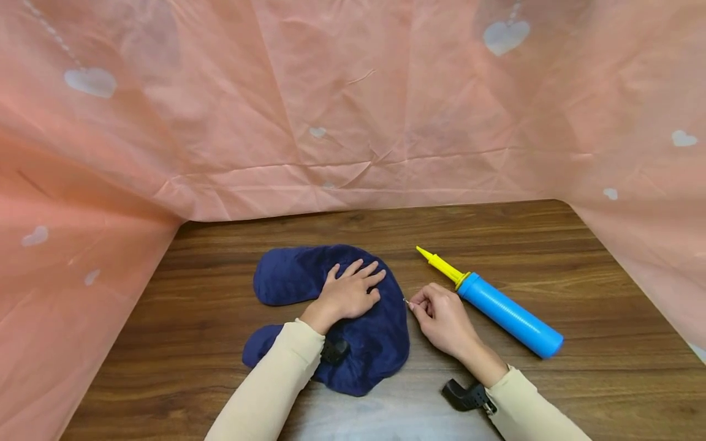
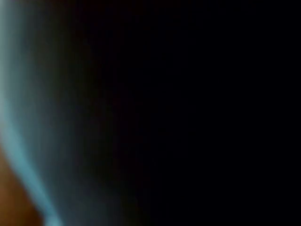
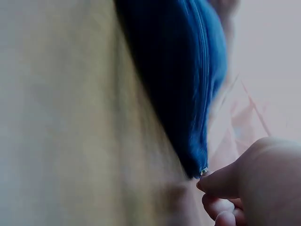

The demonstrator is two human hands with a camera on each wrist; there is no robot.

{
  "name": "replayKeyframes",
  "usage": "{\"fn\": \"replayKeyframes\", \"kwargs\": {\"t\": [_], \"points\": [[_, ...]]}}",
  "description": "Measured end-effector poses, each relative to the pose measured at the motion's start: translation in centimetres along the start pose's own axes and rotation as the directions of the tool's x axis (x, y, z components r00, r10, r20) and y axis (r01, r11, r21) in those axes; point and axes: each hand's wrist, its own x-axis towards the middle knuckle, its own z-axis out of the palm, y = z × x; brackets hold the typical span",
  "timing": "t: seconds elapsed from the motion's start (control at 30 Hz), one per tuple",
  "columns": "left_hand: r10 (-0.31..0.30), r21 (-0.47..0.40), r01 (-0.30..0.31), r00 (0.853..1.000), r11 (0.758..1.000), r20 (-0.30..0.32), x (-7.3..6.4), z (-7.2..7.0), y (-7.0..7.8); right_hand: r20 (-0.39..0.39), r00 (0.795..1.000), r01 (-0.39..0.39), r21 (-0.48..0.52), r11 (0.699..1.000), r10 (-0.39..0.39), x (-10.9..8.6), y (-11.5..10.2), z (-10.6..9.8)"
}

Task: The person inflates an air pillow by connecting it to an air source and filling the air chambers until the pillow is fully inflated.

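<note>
Pinching zip pull [image 3: 203,171] with right grip [image 1: 443,317], resting spread left grip [image 1: 351,294] on pillow [image 1: 388,340]; probably working zip [image 3: 203,52], next needing steady draw.

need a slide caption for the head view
Left hand rests on a pillow; right hand pinches its zip pull; a pump lies nearby.

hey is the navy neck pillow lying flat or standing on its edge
Lying flat: the navy neck pillow spreads its U shape across the wooden table, and the left hand rests on top.
</note>
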Motion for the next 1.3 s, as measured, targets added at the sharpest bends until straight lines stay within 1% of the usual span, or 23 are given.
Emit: {"fn": "replayKeyframes", "kwargs": {"t": [0.1, 0.2, 0.3, 0.37, 0.43, 0.47, 0.5, 0.6, 0.7, 0.8, 0.9, 0.97, 1.1, 1.2, 1.3], "points": [[0.001, -0.027, 0.0, 1.0, 1.0, 0.026, 0.2, -0.1, 0.0, -0.011, 1.0, 0.025, 0.01, 1.0, -0.025, -1.8, -0.4, -0.6], [-0.002, -0.038, 0.005, 0.998, 0.999, 0.064, 0.3, -0.6, 0.0, -0.032, 0.997, 0.066, 0.027, 0.997, -0.065, -3.7, -0.8, -1.1], [-0.009, -0.058, 0.016, 0.992, 0.998, 0.125, 1.5, -0.5, -0.7, -0.053, 0.994, 0.096, 0.029, 0.995, -0.095, -5.1, -1.2, -1.4], [-0.012, -0.072, 0.024, 0.987, 0.997, 0.161, 2.2, -0.7, -1.1, -0.065, 0.992, 0.113, 0.027, 0.993, -0.111, -5.6, -1.3, -1.5], [-0.019, -0.09, 0.037, 0.981, 0.995, 0.196, 2.4, -1.3, -1.0, -0.072, 0.99, 0.124, 0.024, 0.992, -0.122, -5.8, -1.3, -1.4], [-0.02, -0.095, 0.041, 0.978, 0.995, 0.21, 2.3, -1.7, -0.7, -0.074, 0.989, 0.129, 0.025, 0.991, -0.127, -5.8, -1.3, -1.4], [-0.021, -0.102, 0.043, 0.977, 0.994, 0.214, 1.9, -2.1, -0.3, -0.078, 0.988, 0.137, 0.025, 0.99, -0.135, -5.8, -1.3, -1.3], [-0.025, -0.112, 0.051, 0.974, 0.992, 0.224, 1.1, -3.0, 0.7, -0.085, 0.985, 0.15, 0.019, 0.989, -0.148, -5.9, -1.3, -1.3], [-0.04, -0.103, 0.064, 0.974, 0.993, 0.221, 1.0, -2.6, 0.9, -0.074, 0.986, 0.151, 0.009, 0.988, -0.15, -6.3, -1.5, -1.3], [-0.065, -0.074, 0.082, 0.976, 0.994, 0.207, 1.9, -1.3, 0.4, -0.061, 0.984, 0.17, 0.011, 0.985, -0.169, -6.9, -1.9, -1.2], [-0.081, -0.061, 0.094, 0.979, 0.994, 0.186, 3.0, -0.1, -0.3, -0.058, 0.976, 0.211, 0.032, 0.977, -0.209, -7.5, -2.5, -0.9], [-0.083, -0.051, 0.094, 0.981, 0.994, 0.176, 3.8, 0.6, -0.7, -0.061, 0.967, 0.25, 0.056, 0.967, -0.246, -8.0, -2.9, -0.6], [-0.09, -0.018, 0.094, 0.98, 0.995, 0.176, 4.8, 1.2, -1.2, -0.037, 0.945, 0.326, 0.125, 0.937, -0.324, -9.2, -3.7, 0.1], [-0.097, -0.003, 0.099, 0.978, 0.995, 0.187, 5.1, 1.4, -1.4, -0.013, 0.926, 0.374, 0.168, 0.912, -0.377, -9.9, -4.2, 0.8], [-0.097, -0.009, 0.1, 0.978, 0.995, 0.186, 5.0, 1.5, -1.5, -0.019, 0.912, 0.406, 0.185, 0.895, -0.41, -10.0, -4.4, 1.4]]}}
